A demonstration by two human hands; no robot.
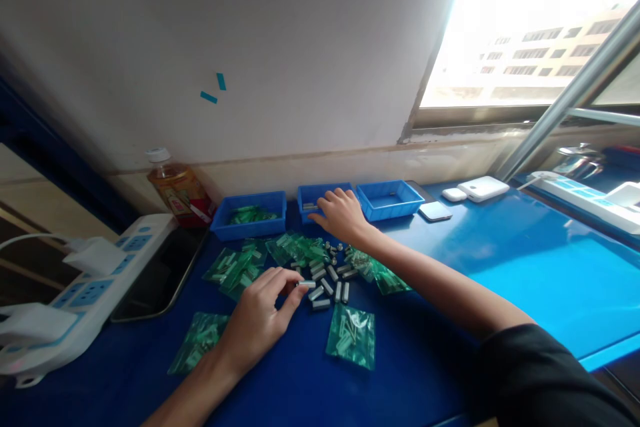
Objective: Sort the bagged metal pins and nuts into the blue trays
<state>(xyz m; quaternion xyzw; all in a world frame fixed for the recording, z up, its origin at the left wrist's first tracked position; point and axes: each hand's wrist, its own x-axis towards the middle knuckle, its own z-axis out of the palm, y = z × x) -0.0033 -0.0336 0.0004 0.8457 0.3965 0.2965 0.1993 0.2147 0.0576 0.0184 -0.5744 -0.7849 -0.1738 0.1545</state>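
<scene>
Low over the table, my left hand [265, 310] is closed, pinching a small silver metal cylinder [307, 285] between thumb and fingers. Just right of it, several similar cylinders [327, 285] lie in a loose pile. My right hand [343, 215] reaches over the middle blue bin [324, 189]; its thumb stands apart from the fingers, whose tips are partly hidden. Small silver pieces [309, 206] show in that bin beside the thumb. Green plastic bags of metal parts [243, 267] surround the pile, and another green bag [351, 337] lies in front of it.
A left blue bin [249, 201] contains green bags; a right blue bin [390, 200] stands beside the middle one. A bottle [177, 190], a phone [159, 280] and a power strip [95, 290] are at left. White devices [483, 188] stand at right by the wall.
</scene>
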